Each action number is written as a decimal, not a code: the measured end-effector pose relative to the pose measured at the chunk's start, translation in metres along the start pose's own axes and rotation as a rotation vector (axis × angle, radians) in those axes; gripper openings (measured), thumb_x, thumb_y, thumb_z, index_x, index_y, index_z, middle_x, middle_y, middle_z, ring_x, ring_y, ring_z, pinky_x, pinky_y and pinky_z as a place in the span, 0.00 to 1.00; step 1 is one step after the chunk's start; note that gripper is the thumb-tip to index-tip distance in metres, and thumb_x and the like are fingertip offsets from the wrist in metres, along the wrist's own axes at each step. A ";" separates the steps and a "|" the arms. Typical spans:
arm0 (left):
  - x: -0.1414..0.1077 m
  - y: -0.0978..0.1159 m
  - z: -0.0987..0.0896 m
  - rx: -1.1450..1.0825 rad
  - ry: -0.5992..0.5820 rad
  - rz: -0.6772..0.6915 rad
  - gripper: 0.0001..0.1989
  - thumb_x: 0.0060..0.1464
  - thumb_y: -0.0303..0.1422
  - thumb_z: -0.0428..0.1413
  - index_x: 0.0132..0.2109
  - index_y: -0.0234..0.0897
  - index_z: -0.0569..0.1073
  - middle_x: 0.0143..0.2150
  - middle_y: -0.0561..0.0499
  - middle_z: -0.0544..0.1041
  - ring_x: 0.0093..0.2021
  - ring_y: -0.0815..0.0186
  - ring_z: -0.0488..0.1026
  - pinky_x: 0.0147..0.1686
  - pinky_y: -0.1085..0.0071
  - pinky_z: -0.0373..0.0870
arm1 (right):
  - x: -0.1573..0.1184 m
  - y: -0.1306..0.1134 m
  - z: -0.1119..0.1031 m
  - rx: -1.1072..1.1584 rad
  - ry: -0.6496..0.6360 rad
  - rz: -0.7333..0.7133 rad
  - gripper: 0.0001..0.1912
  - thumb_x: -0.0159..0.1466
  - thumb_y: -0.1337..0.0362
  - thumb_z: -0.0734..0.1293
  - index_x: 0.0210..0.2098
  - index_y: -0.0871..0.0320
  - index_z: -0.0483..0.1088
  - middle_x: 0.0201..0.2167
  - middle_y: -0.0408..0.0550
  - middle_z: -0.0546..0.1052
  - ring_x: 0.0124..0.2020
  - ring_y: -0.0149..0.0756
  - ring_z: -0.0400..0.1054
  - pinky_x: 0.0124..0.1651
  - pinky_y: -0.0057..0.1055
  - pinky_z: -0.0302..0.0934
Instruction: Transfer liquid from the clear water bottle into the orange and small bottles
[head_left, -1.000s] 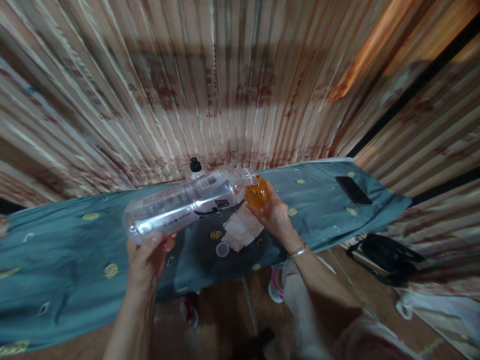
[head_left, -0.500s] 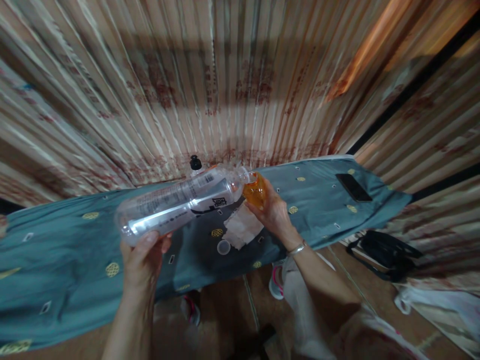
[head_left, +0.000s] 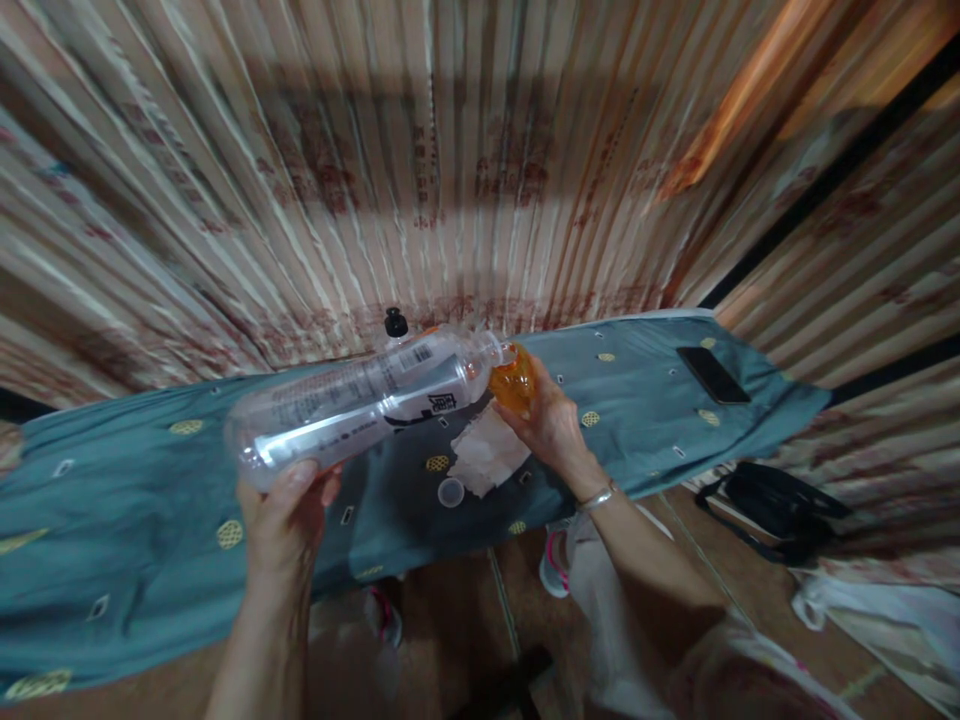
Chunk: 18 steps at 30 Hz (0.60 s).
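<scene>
A large clear plastic bottle (head_left: 360,405) with a printed label lies tilted in the air, its base at the left. My left hand (head_left: 289,510) is closed round it near the base. The bottle's mouth meets the rim of a small orange, see-through cup (head_left: 514,380). My right hand (head_left: 551,425) grips that cup from the right, fingers wrapped about it. How much liquid is in either is hard to make out. Below them, a crumpled white tissue (head_left: 489,450) lies on the cloth, beside a small round white cap (head_left: 451,492).
A teal patterned cloth (head_left: 180,500) covers the long table. Behind the big bottle stands another bottle with a black cap (head_left: 395,322). A dark phone (head_left: 712,375) lies at the right. Striped curtain (head_left: 480,150) hangs behind; a black bag (head_left: 776,510) sits at lower right.
The view has shifted slightly, so things sit a little further right. Both hands keep their hold, with the bottle's mouth still at the cup.
</scene>
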<state>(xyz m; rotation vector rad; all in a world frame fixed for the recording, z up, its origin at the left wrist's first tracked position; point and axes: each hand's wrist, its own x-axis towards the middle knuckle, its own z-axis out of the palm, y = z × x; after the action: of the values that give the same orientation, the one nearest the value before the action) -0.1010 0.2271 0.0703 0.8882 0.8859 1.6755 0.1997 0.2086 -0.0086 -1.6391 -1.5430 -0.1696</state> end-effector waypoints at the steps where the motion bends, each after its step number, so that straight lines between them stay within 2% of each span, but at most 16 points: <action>1: 0.000 0.000 0.000 0.000 0.008 -0.003 0.17 0.27 0.32 0.72 0.31 0.37 0.79 0.24 0.51 0.76 0.19 0.66 0.70 0.10 0.77 0.54 | 0.000 0.000 0.000 0.002 0.001 -0.001 0.44 0.64 0.50 0.72 0.73 0.62 0.56 0.61 0.66 0.78 0.59 0.57 0.78 0.57 0.50 0.76; 5: 0.000 -0.002 -0.003 -0.007 0.014 0.011 0.19 0.27 0.33 0.73 0.30 0.37 0.77 0.23 0.51 0.75 0.18 0.65 0.70 0.10 0.78 0.52 | 0.001 -0.002 -0.002 -0.001 -0.014 0.016 0.45 0.64 0.51 0.72 0.73 0.61 0.55 0.60 0.66 0.79 0.58 0.56 0.78 0.57 0.50 0.76; 12: -0.002 0.001 -0.001 0.015 0.015 -0.005 0.17 0.27 0.34 0.74 0.27 0.37 0.77 0.24 0.49 0.75 0.20 0.66 0.70 0.11 0.77 0.54 | 0.001 -0.002 -0.003 -0.013 -0.022 0.011 0.46 0.65 0.50 0.72 0.74 0.59 0.53 0.62 0.65 0.78 0.59 0.57 0.77 0.57 0.51 0.76; 18: -0.003 0.002 0.001 -0.006 0.003 0.007 0.19 0.28 0.33 0.74 0.31 0.37 0.78 0.24 0.50 0.75 0.19 0.66 0.70 0.11 0.78 0.53 | 0.002 -0.003 -0.004 -0.023 -0.038 0.026 0.45 0.65 0.49 0.72 0.73 0.60 0.55 0.60 0.65 0.79 0.57 0.56 0.78 0.55 0.50 0.77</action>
<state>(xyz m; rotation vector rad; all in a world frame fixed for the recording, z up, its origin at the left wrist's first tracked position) -0.1002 0.2238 0.0724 0.8858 0.8806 1.6846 0.1992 0.2069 -0.0037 -1.6881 -1.5534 -0.1433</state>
